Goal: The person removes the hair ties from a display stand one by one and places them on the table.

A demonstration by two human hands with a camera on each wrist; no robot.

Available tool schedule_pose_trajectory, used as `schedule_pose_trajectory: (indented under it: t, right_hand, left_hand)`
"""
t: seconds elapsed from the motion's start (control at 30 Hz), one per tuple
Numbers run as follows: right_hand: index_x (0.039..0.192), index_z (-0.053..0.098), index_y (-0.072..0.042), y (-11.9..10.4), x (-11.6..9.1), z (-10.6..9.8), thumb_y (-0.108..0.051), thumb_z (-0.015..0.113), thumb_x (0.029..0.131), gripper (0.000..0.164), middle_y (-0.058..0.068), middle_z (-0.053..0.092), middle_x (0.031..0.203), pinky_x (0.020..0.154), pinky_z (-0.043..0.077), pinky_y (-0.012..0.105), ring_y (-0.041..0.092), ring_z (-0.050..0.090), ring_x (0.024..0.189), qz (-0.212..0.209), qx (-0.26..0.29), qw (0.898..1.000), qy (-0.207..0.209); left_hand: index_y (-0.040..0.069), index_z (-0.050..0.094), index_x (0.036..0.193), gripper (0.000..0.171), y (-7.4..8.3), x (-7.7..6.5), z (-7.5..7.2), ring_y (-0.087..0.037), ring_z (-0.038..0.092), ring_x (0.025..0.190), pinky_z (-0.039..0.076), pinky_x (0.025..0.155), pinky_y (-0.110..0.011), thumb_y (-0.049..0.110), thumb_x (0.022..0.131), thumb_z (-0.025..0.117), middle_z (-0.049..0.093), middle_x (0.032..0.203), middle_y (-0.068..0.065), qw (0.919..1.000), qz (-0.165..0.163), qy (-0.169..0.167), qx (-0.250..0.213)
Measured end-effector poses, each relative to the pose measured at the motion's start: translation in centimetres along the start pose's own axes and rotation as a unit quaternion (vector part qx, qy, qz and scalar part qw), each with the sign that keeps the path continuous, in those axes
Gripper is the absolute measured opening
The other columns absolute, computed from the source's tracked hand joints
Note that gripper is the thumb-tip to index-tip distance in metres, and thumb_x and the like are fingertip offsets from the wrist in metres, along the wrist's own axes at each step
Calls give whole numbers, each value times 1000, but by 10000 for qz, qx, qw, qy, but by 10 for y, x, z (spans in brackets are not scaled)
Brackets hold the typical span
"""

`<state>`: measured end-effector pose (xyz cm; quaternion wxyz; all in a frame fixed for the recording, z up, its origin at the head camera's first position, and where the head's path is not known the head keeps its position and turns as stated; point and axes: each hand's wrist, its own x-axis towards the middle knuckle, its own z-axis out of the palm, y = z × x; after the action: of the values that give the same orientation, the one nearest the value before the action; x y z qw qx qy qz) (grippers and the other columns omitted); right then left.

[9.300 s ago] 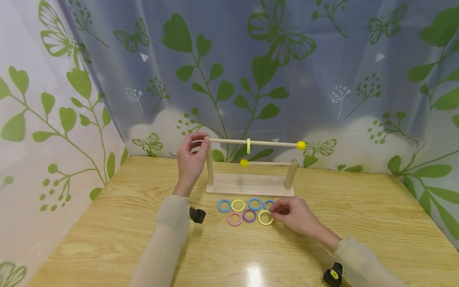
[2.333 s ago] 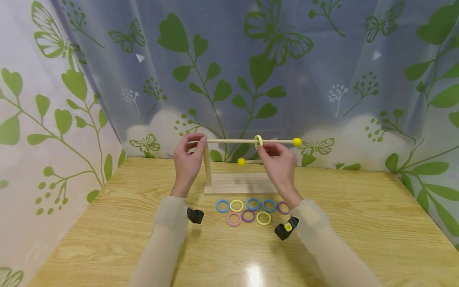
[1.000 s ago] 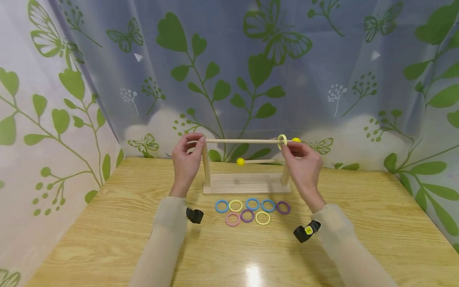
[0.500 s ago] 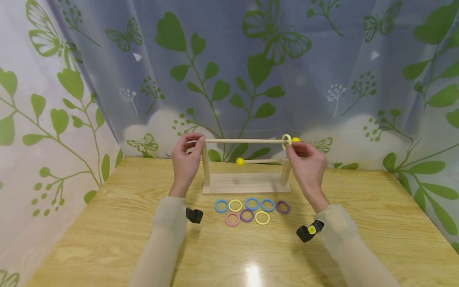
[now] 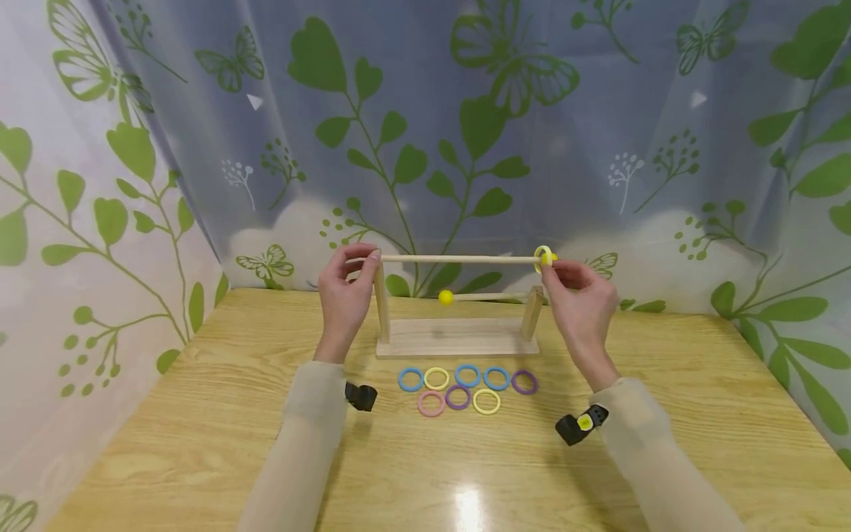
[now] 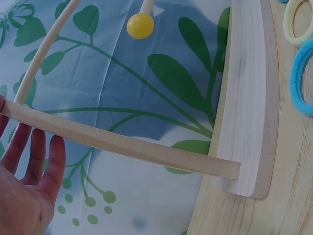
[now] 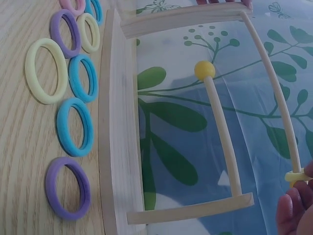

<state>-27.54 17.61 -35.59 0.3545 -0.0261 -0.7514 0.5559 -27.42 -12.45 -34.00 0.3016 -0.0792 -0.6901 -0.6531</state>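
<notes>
My left hand point(image 5: 346, 295) grips the top of the left post point(image 5: 382, 307) of a wooden stand, thumb in front. From that post the upper rod point(image 5: 459, 258) runs right to a yellow ball point(image 5: 548, 258). My right hand point(image 5: 581, 307) pinches a pale yellow hair tie point(image 7: 296, 176) that encircles the rod end at the ball. In the head view, the hair tie and fingers partly cover the ball. A lower rod point(image 5: 495, 296) points left from the right post point(image 5: 532, 314), tipped with another yellow ball point(image 5: 445, 297). No hair tie hangs on it.
In front of the stand's base point(image 5: 459, 338), several hair ties lie flat: blue, yellow, pink and purple, among them a purple one point(image 7: 50, 188) at the right end. The wooden table point(image 5: 266, 443) meets a leaf-patterned curtain point(image 5: 412, 96) behind the stand.
My right hand left the loose hair ties, took the pale yellow one hanging mid-rod and slid it right to the ball. A purple hair tie now shows at the row's right. The left hand stayed.
</notes>
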Motion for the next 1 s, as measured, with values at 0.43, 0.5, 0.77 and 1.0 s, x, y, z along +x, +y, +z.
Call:
schedule_pose_trajectory:
  t: [0.43,0.5,0.77,1.0]
  right_hand:
    - [96,80,-4,4,4,-4,-20,78,89,18,-30,62,71,62,48,11,-7,62,68,-50,-120,9999,86]
    - [98,79,-4,5,4,-5,-21,77,89,19,-29,62,73,62,48,11,-6,62,68,-18,-170,9998,104]
    - [100,79,-4,13,3,-12,-23,77,90,21,-24,66,78,62,49,11,-5,63,71,63,-254,9995,153]
    - [99,79,-4,17,0,-20,-21,78,89,20,-28,64,75,61,50,10,-5,63,69,225,-263,9992,176]
  left_hand:
    - [-7,69,111,19,1,0,0,-32,64,95,51,67,-12,7,98,66,68,105,-14,10000,-45,-6,-9]
    - [-7,69,111,19,1,1,0,-32,64,95,51,66,-12,7,99,66,68,104,-10,10000,-58,-12,-8]
    - [-6,69,111,19,0,3,1,-28,64,93,51,66,-12,8,98,66,67,101,-2,10000,-63,14,1]
    - [-6,69,111,19,-1,1,0,-22,64,90,52,67,-13,8,98,66,68,104,-11,9999,-104,2,1]
